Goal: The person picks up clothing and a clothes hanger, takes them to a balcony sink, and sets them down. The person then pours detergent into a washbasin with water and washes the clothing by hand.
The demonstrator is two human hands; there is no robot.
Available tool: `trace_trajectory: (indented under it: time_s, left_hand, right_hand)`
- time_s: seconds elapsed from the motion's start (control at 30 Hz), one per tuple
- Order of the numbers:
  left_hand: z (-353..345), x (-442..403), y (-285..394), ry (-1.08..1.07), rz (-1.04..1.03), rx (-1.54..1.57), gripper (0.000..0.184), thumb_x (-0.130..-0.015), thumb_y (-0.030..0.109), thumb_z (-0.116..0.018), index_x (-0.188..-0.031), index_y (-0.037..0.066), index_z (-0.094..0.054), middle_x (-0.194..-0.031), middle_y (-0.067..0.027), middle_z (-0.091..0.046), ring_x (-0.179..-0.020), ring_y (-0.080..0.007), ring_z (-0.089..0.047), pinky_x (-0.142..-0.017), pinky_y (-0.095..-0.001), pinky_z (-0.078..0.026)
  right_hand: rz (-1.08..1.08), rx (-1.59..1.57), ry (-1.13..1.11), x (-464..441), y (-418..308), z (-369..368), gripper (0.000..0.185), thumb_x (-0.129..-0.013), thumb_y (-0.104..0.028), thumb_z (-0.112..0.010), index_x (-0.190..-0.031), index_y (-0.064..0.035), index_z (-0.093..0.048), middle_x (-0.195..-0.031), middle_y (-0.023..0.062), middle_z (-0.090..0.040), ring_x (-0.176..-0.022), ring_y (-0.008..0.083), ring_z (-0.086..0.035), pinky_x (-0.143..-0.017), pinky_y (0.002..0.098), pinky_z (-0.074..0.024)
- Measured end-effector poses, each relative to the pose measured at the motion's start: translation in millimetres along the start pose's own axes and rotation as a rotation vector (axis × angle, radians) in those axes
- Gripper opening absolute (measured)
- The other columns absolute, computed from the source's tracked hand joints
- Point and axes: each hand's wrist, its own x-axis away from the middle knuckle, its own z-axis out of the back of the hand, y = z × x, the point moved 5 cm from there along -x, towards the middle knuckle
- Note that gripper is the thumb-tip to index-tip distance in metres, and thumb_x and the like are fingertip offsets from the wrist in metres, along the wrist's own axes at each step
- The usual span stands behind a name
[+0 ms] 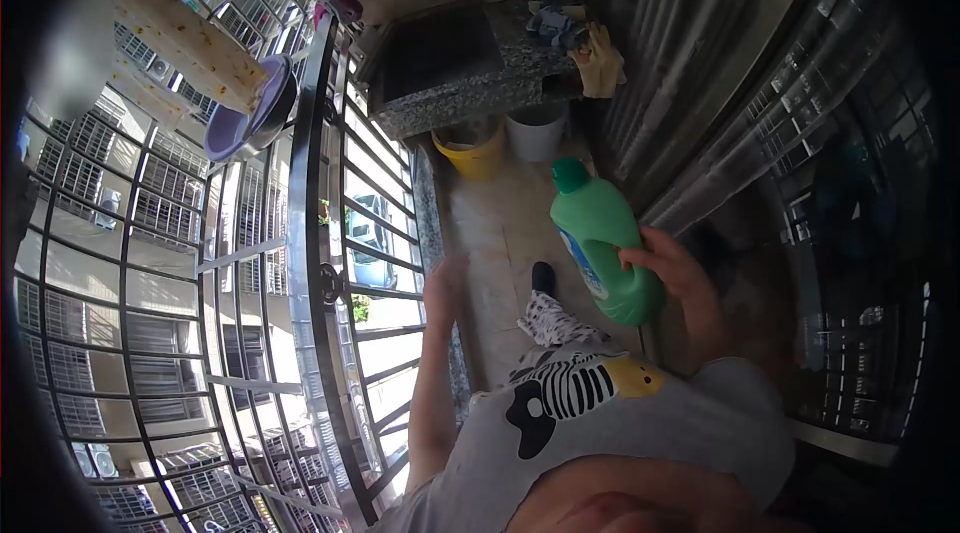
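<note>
A large green bottle (606, 233) with a dark green cap hangs tilted in front of the body, its cap toward the upper left. My right hand (665, 261) is wrapped round its handle. On the other side, my left hand (445, 288) is beside the ledge and railing, touching nothing that I can make out; its fingers are blurred. Below the stone sink (440, 113) stand a yellow bucket (475, 159) and a white bucket (537, 136), both farther off than the bottle.
A metal railing (318, 263) with window bars runs along the left. Outside it hang a purple basin (236, 131) and a patterned cloth (185, 28). Gloves (598, 63) lie at the sink's right edge. Grey curtains (665, 63) and dark glass line the right.
</note>
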Motion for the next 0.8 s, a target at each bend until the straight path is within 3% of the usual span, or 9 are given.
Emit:
trace_trajectory:
  time_s: [0.07,0.13,0.33,0.47,0.6,0.63,0.67,0.8]
  left_hand:
    - [-12.9,-33.3,5.0,-0.068,0.031,-0.036,0.026,-0.091,0.004,-0.056,-0.113,0.010,-0.069,-0.104,-0.0116,-0.071,-0.093,-0.0280,-0.070,-0.082,-0.0359,-0.054]
    - [-29.7,-48.6,-27.0,-0.141,0.226,-0.084,0.024,-0.093,0.010,-0.056,-0.112,0.012,-0.070,-0.102,-0.0116,-0.071,-0.093,-0.0291,-0.070,-0.081,-0.0373,-0.054]
    - [-19.3,-85.5,-82.7,-0.158,0.460,-0.171,0.022,-0.094,0.020,-0.057,-0.110,0.014,-0.072,-0.104,-0.0118,-0.072,-0.095,-0.0295,-0.070,-0.080,-0.0376,-0.054]
    - [-11.3,-141.2,-150.1,-0.068,0.547,-0.048,0.023,-0.094,0.018,-0.058,-0.112,0.012,-0.071,-0.102,-0.0111,-0.073,-0.094,-0.0288,-0.070,-0.079,-0.0381,-0.054]
    - [5.0,-268.0,-146.0,-0.085,0.546,-0.026,0.023,-0.096,0.011,-0.054,-0.113,0.011,-0.070,-0.101,-0.0114,-0.073,-0.093,-0.0255,-0.071,-0.078,-0.0350,-0.054]
    - [10.4,-314.6,-139.4,-0.107,0.135,-0.186,0.023,-0.096,0.009,-0.054,-0.113,0.010,-0.070,-0.101,-0.0114,-0.073,-0.091,-0.0242,-0.072,-0.078,-0.0341,-0.054]
    - [12.8,-345.0,-155.1,-0.109,0.329,-0.110,0.022,-0.096,0.009,-0.056,-0.113,0.010,-0.070,-0.102,-0.0109,-0.073,-0.090,-0.0238,-0.072,-0.077,-0.0347,-0.055]
    - [31.0,-485.4,-156.9,-0.150,0.207,-0.062,0.021,-0.096,0.008,-0.056,-0.111,0.009,-0.069,-0.104,-0.0099,-0.072,-0.090,-0.0234,-0.072,-0.078,-0.0351,-0.055]
  right_hand:
    - [0.006,-0.018,-0.014,-63.8,-4.1,23.4,0.024,-0.092,-0.016,-0.066,-0.110,-0.0022,-0.060,-0.092,0.0009,-0.061,-0.087,0.0083,-0.058,-0.079,0.0261,-0.0470]
    - [0.001,-0.042,-0.018,-118.7,-18.6,38.7,0.024,-0.091,-0.017,-0.067,-0.109,-0.0025,-0.060,-0.092,0.0005,-0.061,-0.086,0.0080,-0.058,-0.078,0.0261,-0.0470]
    - [-0.004,-0.025,0.025,-264.6,-85.3,74.4,0.026,-0.092,-0.017,-0.067,-0.112,-0.0022,-0.059,-0.093,0.0013,-0.061,-0.087,0.0090,-0.057,-0.080,0.0263,-0.0468]
    - [0.103,-0.045,0.072,-351.5,-126.8,94.1,0.028,-0.093,-0.019,-0.066,-0.114,-0.0018,-0.058,-0.092,0.0012,-0.060,-0.088,0.0087,-0.057,-0.081,0.0262,-0.0463]
    - [0.236,-0.117,0.179,-427.9,-159.8,121.8,0.030,-0.096,-0.023,-0.061,-0.114,0.0009,-0.058,-0.088,0.0013,-0.059,-0.086,0.0099,-0.056,-0.079,0.0264,-0.0452]
    - [0.220,-0.148,0.238,-446.3,-177.3,127.1,0.033,-0.097,-0.028,-0.060,-0.111,0.0015,-0.058,-0.084,0.0007,-0.059,-0.082,0.0100,-0.055,-0.077,0.0268,-0.0454]
    - [0.222,-0.208,0.297,-464.6,-188.3,135.4,0.032,-0.097,-0.028,-0.061,-0.110,0.0005,-0.058,-0.083,0.0003,-0.058,-0.081,0.0100,-0.055,-0.076,0.0265,-0.0456]
    - [0.239,-0.352,0.550,-521.3,-226.4,179.0,0.032,-0.095,-0.030,-0.064,-0.106,-0.0007,-0.060,-0.080,-0.0008,-0.058,-0.075,0.0101,-0.055,-0.074,0.0267,-0.0467]
